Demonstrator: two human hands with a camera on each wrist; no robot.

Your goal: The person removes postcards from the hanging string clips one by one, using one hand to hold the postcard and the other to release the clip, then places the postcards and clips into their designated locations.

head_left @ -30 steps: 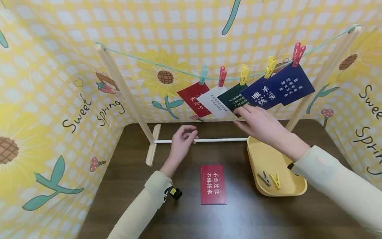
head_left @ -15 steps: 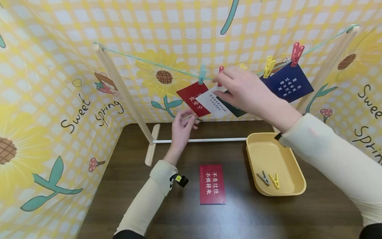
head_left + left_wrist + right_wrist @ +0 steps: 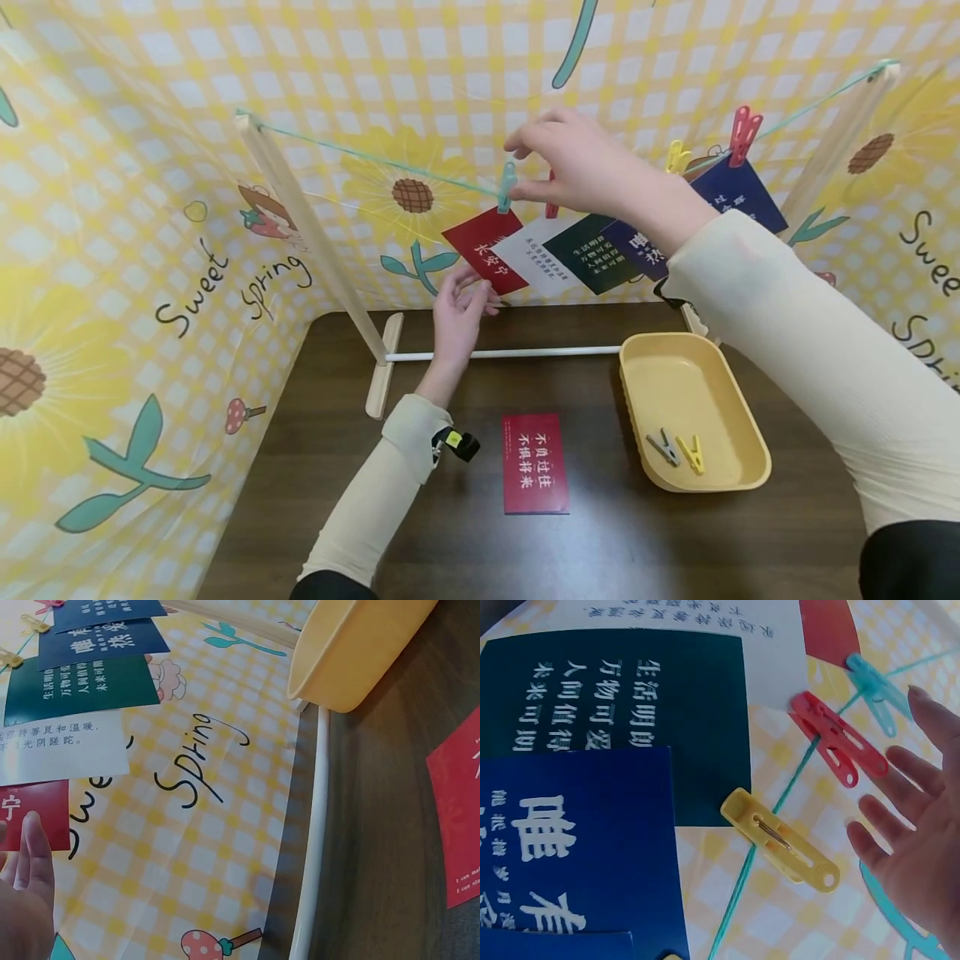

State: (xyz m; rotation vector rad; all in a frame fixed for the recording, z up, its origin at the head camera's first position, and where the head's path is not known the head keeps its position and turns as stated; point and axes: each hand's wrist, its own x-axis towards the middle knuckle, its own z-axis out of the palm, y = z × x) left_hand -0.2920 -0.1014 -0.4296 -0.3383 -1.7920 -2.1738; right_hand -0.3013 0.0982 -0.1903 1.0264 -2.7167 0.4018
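Note:
Five cards hang from a green string by clothespins. My left hand (image 3: 456, 317) is at the lower corner of the hanging red card (image 3: 491, 250), its thumb and fingers pinching the edge. Higher up, my right hand (image 3: 573, 162) reaches the teal clothespin (image 3: 507, 185) above that card. Its thumb is beside the clothespin's handles, which stand apart in the right wrist view; the fingers arch over them without visibly squeezing. To the right hang a white card (image 3: 64, 746) on a red clothespin (image 3: 840, 739), a green card (image 3: 705, 690) on a yellow clothespin (image 3: 780, 840), and two blue cards (image 3: 607, 840).
Wooden posts (image 3: 315, 242) hold the string, joined low by a white rod (image 3: 540, 353). Another red card (image 3: 536, 462) lies on the dark table (image 3: 420, 533). A yellow tray (image 3: 693, 358) at the right holds a grey clothespin (image 3: 663, 447) and a yellow one.
My right hand has moved left along the string, from the green card to the teal clothespin. My left hand has risen from near the white rod to the hanging red card's lower corner.

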